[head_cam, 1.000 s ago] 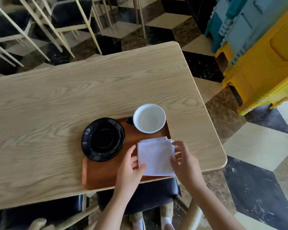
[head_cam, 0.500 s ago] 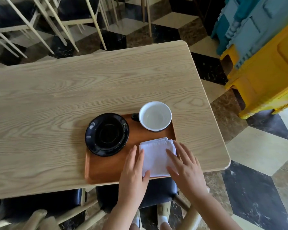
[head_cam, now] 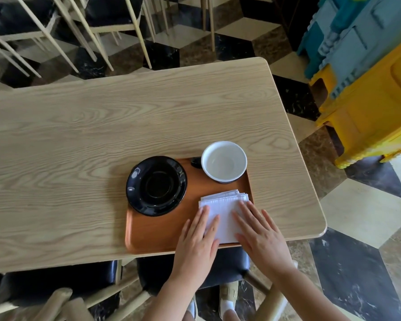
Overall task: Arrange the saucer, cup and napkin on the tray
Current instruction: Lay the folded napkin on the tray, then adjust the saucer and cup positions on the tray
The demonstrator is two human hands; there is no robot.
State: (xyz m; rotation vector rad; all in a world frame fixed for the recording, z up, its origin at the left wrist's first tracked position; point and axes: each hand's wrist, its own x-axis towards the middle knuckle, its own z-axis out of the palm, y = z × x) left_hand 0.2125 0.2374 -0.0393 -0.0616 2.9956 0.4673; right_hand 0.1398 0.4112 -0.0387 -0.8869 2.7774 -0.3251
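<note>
A brown tray (head_cam: 153, 235) lies at the near edge of the wooden table (head_cam: 102, 126). On its left part sits a black saucer (head_cam: 156, 185), overlapping the tray's far left rim. At the tray's far right corner stands a white-lined cup (head_cam: 224, 161) with a dark handle pointing left. A folded white napkin (head_cam: 222, 205) lies flat on the tray's right side below the cup. My left hand (head_cam: 198, 242) rests flat on the napkin's left part, and my right hand (head_cam: 259, 237) rests flat on its right part, fingers spread.
Black-seated chairs (head_cam: 218, 269) with pale wooden legs stand under the table's near edge. More chairs (head_cam: 107, 17) are stacked beyond the table. Yellow and blue plastic stools (head_cam: 368, 89) stand to the right on the patterned floor.
Both hands have moved from pinching the napkin's edges to lying flat on top of it. The napkin has settled on the tray's right side. The camera shifted slightly.
</note>
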